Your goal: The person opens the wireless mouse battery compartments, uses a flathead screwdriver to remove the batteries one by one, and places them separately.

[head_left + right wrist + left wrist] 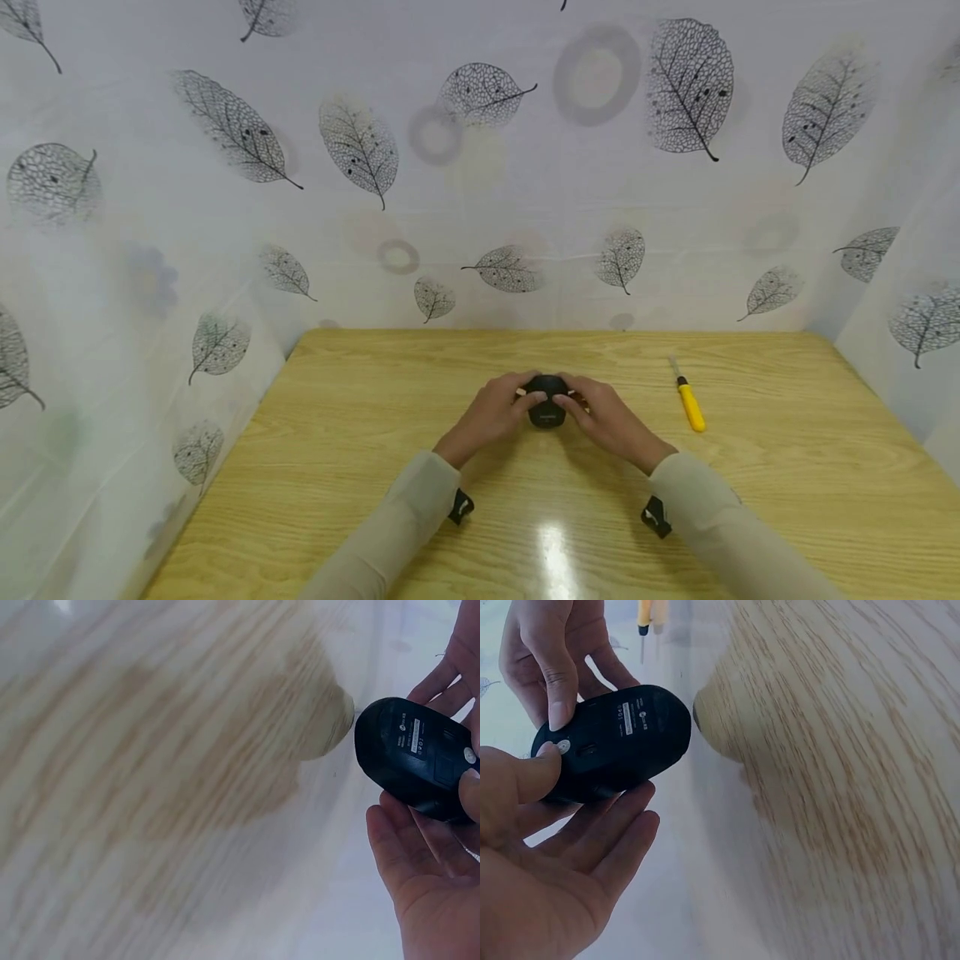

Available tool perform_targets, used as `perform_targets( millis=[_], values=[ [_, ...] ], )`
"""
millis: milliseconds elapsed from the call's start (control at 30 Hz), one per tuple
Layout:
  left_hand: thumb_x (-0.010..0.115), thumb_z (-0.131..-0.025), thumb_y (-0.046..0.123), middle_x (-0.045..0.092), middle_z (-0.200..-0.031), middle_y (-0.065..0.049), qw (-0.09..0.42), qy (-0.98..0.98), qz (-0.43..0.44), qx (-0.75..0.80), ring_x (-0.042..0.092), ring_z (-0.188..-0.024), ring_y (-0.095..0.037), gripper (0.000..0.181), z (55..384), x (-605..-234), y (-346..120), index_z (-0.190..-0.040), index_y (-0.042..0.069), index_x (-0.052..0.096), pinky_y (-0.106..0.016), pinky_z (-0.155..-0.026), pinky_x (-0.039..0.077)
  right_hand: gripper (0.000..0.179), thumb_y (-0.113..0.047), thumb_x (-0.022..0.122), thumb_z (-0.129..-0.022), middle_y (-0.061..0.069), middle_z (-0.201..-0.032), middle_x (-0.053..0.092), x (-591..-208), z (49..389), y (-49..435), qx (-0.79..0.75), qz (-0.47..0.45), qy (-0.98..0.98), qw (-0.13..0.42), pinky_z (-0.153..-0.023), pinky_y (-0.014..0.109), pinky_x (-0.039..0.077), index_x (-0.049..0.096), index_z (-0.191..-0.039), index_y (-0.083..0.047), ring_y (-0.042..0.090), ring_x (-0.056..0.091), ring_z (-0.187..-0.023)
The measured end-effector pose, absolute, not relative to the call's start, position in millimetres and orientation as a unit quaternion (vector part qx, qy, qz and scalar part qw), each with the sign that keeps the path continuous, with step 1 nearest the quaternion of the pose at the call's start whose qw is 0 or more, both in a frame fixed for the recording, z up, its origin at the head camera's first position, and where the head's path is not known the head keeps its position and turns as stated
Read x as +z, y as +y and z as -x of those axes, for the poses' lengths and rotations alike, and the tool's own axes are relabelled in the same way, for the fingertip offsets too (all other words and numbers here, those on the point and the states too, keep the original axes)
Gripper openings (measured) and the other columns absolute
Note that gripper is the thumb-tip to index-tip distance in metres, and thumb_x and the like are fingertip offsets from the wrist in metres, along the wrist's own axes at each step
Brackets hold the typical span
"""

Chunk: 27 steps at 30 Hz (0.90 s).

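Note:
A black computer mouse (547,410) is held up over the middle of the table by both hands. Its underside, with a printed label and a small round sticker, faces the wrist cameras. My left hand (493,410) grips one side, its thumb pressed on the underside beside the sticker in the left wrist view. From the other side my right hand (613,418) grips it too, thumb on the underside and fingers curled behind. The mouse's top is hidden. In the right wrist view the mouse (409,754) appears tilted above the wood.
A screwdriver (692,404) with a yellow handle lies on the wooden table (360,433) to the right of the hands. Black wrist-worn pieces show beside both sleeves. A white leaf-patterned curtain (525,200) encloses the table's back and sides.

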<state>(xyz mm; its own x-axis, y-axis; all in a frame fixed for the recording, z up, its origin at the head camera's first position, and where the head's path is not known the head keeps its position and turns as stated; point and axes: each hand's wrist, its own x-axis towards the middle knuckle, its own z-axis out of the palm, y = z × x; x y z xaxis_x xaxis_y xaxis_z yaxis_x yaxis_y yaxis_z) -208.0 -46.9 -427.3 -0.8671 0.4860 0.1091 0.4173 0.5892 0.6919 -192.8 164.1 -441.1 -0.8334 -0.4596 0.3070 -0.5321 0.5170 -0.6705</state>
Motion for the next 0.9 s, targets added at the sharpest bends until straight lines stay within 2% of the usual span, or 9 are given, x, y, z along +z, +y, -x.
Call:
perform_targets(
  millis=[233, 367, 633, 900],
  values=[
    [0.051, -0.108, 0.031, 0.064, -0.133, -0.006, 0.072, 0.878, -0.235, 0.411, 0.062, -0.118, -0.019, 0.038, 207.9, -428.7, -46.6, -0.14, 0.012, 0.06, -0.037, -0.095, 0.055, 0.045, -0.022, 0.053, -0.107, 0.018, -0.125, 0.065, -444.4, 191.8, 161.9, 0.419, -0.258, -0.87, 0.027, -0.084, 0.037, 0.06, 0.051, -0.144, 0.004, 0.024, 0.068, -0.104],
    [0.049, -0.109, 0.032, 0.063, -0.135, -0.008, 0.079, 0.879, -0.225, 0.414, 0.06, -0.122, -0.021, 0.042, 207.8, -429.1, -46.2, -0.143, 0.009, 0.056, -0.039, -0.098, 0.053, 0.048, -0.025, 0.052, -0.108, 0.019, -0.129, 0.064, -443.8, 191.6, 160.5, 0.426, -0.246, -0.87, 0.015, -0.084, 0.037, 0.06, 0.049, -0.146, 0.004, 0.026, 0.069, -0.105],
    [0.049, -0.109, 0.033, 0.064, -0.13, -0.01, 0.081, 0.877, -0.219, 0.419, 0.061, -0.119, -0.023, 0.044, 207.4, -428.7, -46.2, -0.144, 0.006, 0.055, -0.041, -0.096, 0.054, 0.046, -0.023, 0.052, -0.108, 0.016, -0.121, 0.066, -444.0, 192.4, 158.9, 0.442, -0.233, -0.866, 0.004, -0.074, 0.029, 0.059, 0.05, -0.146, 0.002, 0.017, 0.07, -0.093],
    [0.05, -0.108, 0.033, 0.059, -0.139, -0.016, 0.083, 0.878, -0.193, 0.43, 0.062, -0.118, -0.031, 0.046, 205.4, -427.9, -45.3, -0.145, 0.005, 0.053, -0.047, -0.098, 0.052, 0.047, -0.021, 0.056, -0.106, 0.018, -0.122, 0.065, -443.8, 191.1, 155.5, 0.454, -0.211, -0.865, 0.006, -0.07, 0.028, 0.058, 0.049, -0.145, 0.004, 0.013, 0.07, -0.084]
  ],
)
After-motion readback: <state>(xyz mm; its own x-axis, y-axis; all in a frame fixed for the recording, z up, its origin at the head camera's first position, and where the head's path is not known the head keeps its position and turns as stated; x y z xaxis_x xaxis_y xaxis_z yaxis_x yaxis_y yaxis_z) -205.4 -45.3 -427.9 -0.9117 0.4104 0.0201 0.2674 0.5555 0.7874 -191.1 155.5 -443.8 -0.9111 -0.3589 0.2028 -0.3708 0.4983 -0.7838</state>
